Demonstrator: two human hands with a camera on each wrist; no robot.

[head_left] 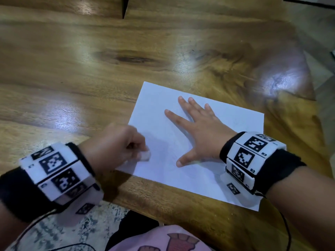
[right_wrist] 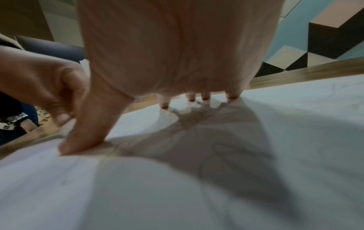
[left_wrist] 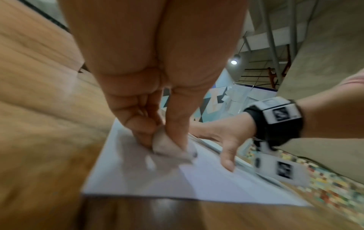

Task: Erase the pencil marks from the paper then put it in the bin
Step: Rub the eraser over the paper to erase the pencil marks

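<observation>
Paper point(head_left: 226, 127) is lying at the lower right of the wooden table point(head_left: 90, 69). Right hand point(head_left: 203, 134) is pressing it flat with fingers spread, while left hand point(head_left: 116, 147) is pinching a white eraser point(head_left: 146, 155) against its left edge.

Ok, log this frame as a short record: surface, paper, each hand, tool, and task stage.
surface: glossy wooden table
paper: white rectangular sheet, flat near the table's front edge, faint pencil lines showing
left hand: pinches a small white eraser against the sheet
right hand: fingers spread, pressing the sheet flat
bin: not in view
stage: erasing, marks not yet gone
</observation>
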